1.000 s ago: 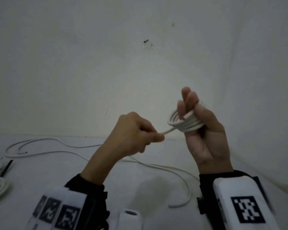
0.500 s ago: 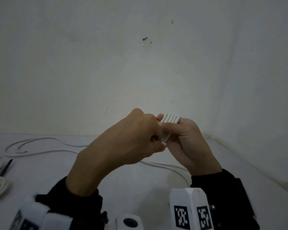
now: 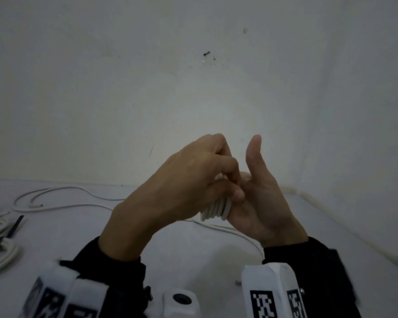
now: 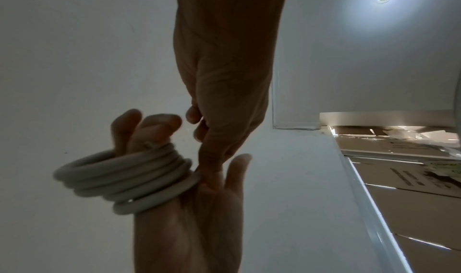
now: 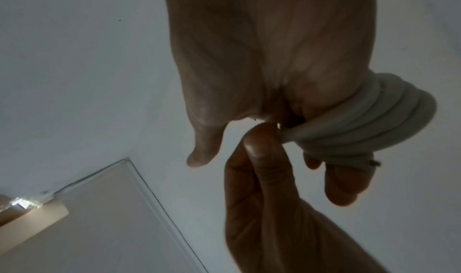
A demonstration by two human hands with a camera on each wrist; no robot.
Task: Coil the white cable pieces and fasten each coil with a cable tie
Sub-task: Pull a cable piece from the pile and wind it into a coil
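Observation:
A white cable coil (image 3: pixel 215 210) of several turns is wound round the fingers of my right hand (image 3: pixel 262 203), whose palm faces me with the thumb pointing up. My left hand (image 3: pixel 193 175) lies over the coil and hides most of it from the head view. In the left wrist view the left hand (image 4: pixel 224 100) pinches the cable at the edge of the coil (image 4: pixel 129 178), by the right hand (image 4: pixel 199 228). From the right wrist, the left thumb tip (image 5: pixel 259 139) presses the cable against the coil (image 5: pixel 361 123). Both hands are held above the table.
On the white table (image 3: pixel 193 260) a loose white cable (image 3: pixel 55 203) snakes at the left. A tied coil (image 3: pixel 0 251) and a black cable tie (image 3: pixel 15 226) lie at the far left edge. Another cable (image 3: pixel 239 232) runs beneath my hands. The wall stands close behind and to the right.
The left hand, which held the cable end out to the left of the coil, has come in over the coil. The right hand has dropped lower and its thumb now sticks up.

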